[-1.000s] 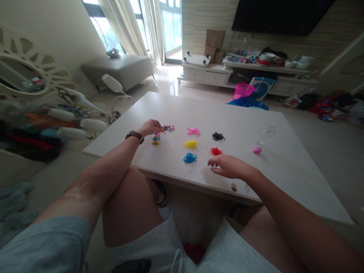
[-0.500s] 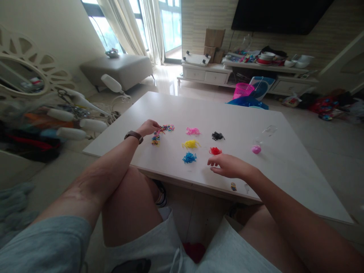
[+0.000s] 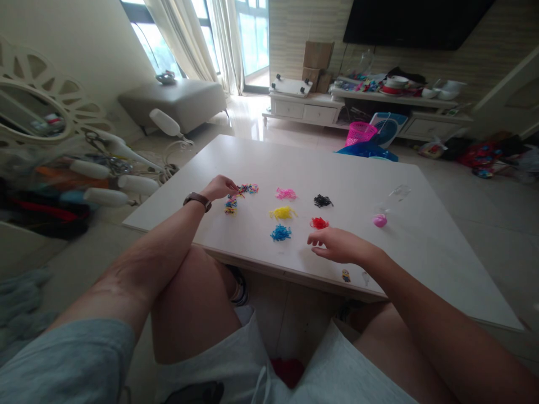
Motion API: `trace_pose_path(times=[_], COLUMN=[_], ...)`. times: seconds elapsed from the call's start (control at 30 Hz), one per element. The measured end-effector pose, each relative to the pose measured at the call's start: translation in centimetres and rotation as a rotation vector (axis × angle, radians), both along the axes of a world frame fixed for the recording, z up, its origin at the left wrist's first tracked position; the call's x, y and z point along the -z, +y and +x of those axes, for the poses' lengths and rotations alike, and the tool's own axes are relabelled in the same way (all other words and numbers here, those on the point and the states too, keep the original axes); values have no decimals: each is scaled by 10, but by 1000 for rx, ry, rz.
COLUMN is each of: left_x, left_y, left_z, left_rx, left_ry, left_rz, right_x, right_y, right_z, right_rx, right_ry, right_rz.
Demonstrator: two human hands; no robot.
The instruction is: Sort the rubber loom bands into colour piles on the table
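My left hand [image 3: 219, 187], with a dark watch on the wrist, reaches to a curved pile of mixed-colour small rubber bands [image 3: 247, 189]. Its fingertips are pinched together at the pile's near edge. My right hand [image 3: 334, 245] hovers or rests low over the table, fingers loosely bent and apart from the thumb, nothing between them. Just beyond it are red rubber bands [image 3: 319, 223]. Sorted heaps of blue bands [image 3: 281, 233], yellow bands [image 3: 283, 212], pink bands [image 3: 286, 193] and black bands [image 3: 323, 201] lie between the hands.
On the white table [image 3: 438, 252], a pink round object [image 3: 379, 220] sits beside a clear plastic piece [image 3: 399, 193]. A small yellow-and-blue cartoon figure [image 3: 346, 275] lies near the front edge. White lamp arms [image 3: 107, 197] stand left; a pink basket [image 3: 360, 133] is behind the table.
My left fingertips have shifted very slightly at the mixed pile. My right hand stays in place, and the sorted heaps look the same.
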State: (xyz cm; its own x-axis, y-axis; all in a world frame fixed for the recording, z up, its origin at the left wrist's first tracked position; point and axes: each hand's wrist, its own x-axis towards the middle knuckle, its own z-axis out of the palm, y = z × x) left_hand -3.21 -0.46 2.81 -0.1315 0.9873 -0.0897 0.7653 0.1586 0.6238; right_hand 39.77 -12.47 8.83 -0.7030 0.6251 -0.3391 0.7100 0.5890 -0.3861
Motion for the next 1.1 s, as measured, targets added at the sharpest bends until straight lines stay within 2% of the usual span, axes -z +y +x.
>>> trace_pose_path(times=[0.23, 0.5, 0.77, 0.93, 1.1], left_x=[4, 8, 3, 0, 5], left_y=[-2, 2, 3, 5, 6], left_z=[17, 29, 32, 49, 89], left_rx=[22, 29, 70, 244, 413], left_ry=[181, 355, 328, 192, 135], left_rz=[-8, -97, -71, 32, 51], right_x=[-2, 1, -1, -1, 0], right_y=[-1, 0, 0, -1, -2], right_z=[-2, 0, 0, -2, -3], right_rx=[8, -1, 2, 8, 11], right_ry=[-21, 0, 4, -18, -41], right_rz=[-4, -4, 5, 0, 3])
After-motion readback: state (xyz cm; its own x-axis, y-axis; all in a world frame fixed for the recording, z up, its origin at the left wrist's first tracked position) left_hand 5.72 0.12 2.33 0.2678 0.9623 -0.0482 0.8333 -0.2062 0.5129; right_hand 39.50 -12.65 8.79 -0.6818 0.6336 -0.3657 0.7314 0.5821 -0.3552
